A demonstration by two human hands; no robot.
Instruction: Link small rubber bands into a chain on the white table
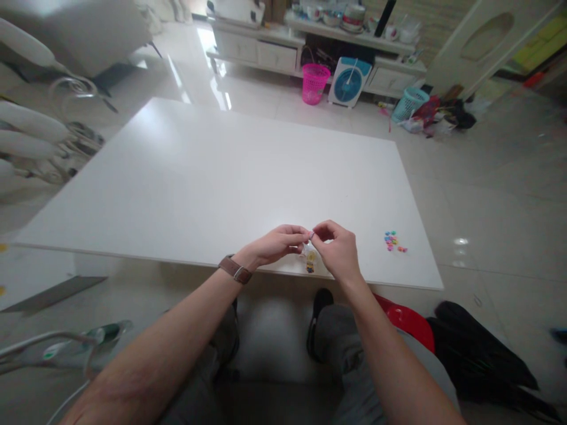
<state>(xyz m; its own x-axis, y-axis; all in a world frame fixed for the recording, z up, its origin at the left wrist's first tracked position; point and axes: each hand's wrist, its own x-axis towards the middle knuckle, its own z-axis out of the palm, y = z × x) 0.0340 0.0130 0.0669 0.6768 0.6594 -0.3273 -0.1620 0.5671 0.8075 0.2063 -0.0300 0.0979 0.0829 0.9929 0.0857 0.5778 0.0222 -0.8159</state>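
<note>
Over the near edge of the white table (248, 177), my left hand (281, 243) and my right hand (337, 248) meet fingertip to fingertip. Both pinch one tiny pinkish piece (310, 235); its exact kind is too small to make out. Just below the fingers is a small yellow and blue figure (310, 267) with something clear or pale yellow above it. Whether that figure hangs from the fingers or lies on the table, I cannot tell. To the right lies a loose group of small colourful pieces (391, 241), pink, blue, green and yellow.
A red stool (410, 324) stands by my right leg, with black cloth (482, 348) beside it. Beyond the table are a pink basket (315, 85), a blue and white fan (349, 82), and a light blue basket (410, 105). White chairs (33, 130) stand at left.
</note>
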